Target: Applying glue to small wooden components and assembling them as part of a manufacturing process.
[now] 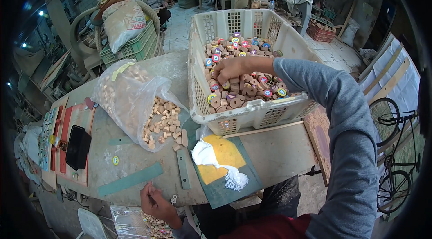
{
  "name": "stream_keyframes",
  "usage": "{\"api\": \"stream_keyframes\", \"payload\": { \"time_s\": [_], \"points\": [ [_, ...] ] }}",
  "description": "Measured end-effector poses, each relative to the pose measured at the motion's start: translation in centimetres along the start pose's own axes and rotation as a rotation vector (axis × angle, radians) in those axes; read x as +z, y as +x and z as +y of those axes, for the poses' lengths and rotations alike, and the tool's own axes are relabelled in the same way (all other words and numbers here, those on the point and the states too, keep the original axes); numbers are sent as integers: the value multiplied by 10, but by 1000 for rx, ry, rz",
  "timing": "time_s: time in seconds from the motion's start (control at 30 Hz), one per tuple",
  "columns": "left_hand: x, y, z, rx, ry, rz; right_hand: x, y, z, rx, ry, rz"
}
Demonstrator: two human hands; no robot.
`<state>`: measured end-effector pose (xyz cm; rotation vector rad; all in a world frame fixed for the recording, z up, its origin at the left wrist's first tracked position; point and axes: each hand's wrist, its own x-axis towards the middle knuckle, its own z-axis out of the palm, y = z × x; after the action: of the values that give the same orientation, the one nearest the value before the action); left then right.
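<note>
My right hand (230, 69) reaches into a large cream plastic crate (200, 87) on the table. Its bent fingers press down among round wooden discs (237, 102), and the fingertips are hidden there. Many of the discs have coloured faces, while others are plain brown. Low at the near table edge, my left hand (158, 204) has loosely bent fingers, a little apart, with nothing visible in them. Beside it lie a green strip (130, 179) and a small white ring (174, 199). Below its wrist, a clear bag (130, 221) holds small wooden pieces.
Left of the crate, a clear plastic bag (119, 88) spills small pale wooden pieces (164, 119). A white cloth (211, 160) lies on a green and yellow board (243, 180). A black tray (78, 147) stands at left. One disc (115, 160) sits alone. A bicycle (396, 162) stands at right.
</note>
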<state>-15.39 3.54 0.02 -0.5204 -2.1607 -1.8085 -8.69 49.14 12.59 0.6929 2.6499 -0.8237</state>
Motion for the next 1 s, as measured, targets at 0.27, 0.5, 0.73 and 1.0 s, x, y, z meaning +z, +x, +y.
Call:
{"api": "stream_keyframes", "payload": {
  "time_s": [0.27, 0.5, 0.73, 1.0],
  "points": [
    [6, 3, 8, -15, -5, -12, -10, -16, -4, 55, -22, -170],
    [8, 3, 7, -5, -17, -32, 12, -18, 13, 84, 29, -112],
    [0, -1, 11, -15, -8, -26, 45, -31, 5, -104, -200, 315],
    [4, 1, 4, 0, -2, -16, 38, -7, 24, -118, -300, 340]
  ]
}}
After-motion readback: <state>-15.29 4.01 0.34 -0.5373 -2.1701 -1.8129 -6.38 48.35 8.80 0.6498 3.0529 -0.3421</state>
